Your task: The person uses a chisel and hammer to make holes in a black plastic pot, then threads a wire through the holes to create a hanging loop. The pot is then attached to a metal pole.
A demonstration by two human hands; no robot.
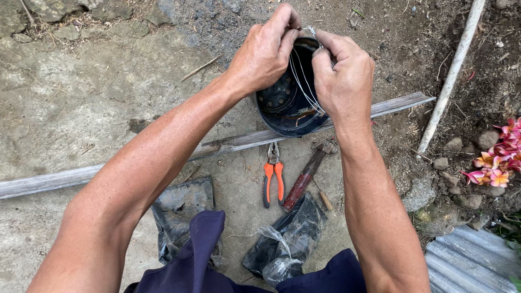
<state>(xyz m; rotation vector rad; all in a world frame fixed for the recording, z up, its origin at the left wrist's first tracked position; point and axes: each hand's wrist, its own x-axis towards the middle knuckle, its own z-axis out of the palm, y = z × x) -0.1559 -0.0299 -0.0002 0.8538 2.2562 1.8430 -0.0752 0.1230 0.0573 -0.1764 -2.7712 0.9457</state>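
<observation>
Both hands, left (264,54) and right (343,76), pinched thin silvery wire strands (302,76) at rim of round black plastic pot (287,106). Wire judged light, springy, slippery; pot light, slightly flexible. Best gripped at twisted wire ends, near rim.

I see no labels, signs or screens. Only packaging in my view: two crumpled plastic bags on ground, low in frame. Black plastic bag (296,230) at 6 o'clock, creased, slumped; clear plastic bag (278,259) bunched against its near end, touching it. Second dark plastic bag (176,214) at 7 o'clock, flattened, dusty grey-black, partly under blue cloth. The two lie apart, bare ground between.
</observation>
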